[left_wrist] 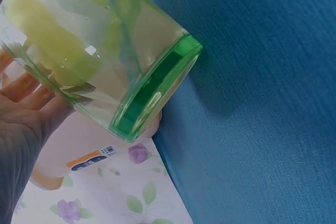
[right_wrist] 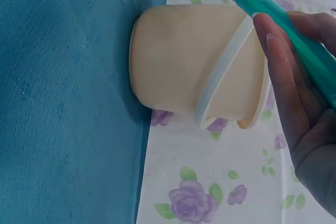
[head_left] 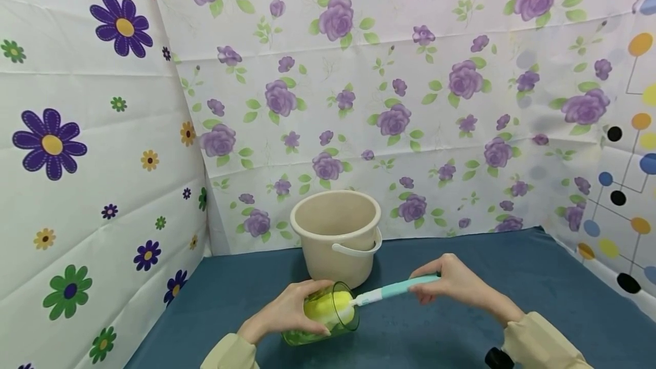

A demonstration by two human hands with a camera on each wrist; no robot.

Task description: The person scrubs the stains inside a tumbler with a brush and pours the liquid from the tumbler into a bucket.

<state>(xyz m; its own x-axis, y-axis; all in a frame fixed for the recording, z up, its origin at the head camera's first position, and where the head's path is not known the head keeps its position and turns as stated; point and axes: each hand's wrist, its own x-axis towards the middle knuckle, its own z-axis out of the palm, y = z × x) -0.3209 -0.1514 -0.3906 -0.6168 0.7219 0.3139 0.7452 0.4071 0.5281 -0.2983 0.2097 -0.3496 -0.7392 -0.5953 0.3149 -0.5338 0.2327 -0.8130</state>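
Gripping, with the curled left hand (head_left: 291, 310), a tilted, transparent green cylindrical cup (left_wrist: 118, 64); pinching, with the right hand (head_left: 452, 285), a teal-and-white plastic handle (head_left: 392, 290); holding its yellow sponge head (head_left: 342, 304) inside the cup, between the 2 hands; showing a cream round plastic bucket (head_left: 335, 263) just beyond the left hand, blue cloth (head_left: 435, 332) beneath.

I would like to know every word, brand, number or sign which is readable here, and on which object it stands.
No text is readable.
Sticker on the bucket: pale marks on dark blue, too blurred to read; the small square code at its end is also unreadable.
Brush handle: faint marks on its white part, too small to read.
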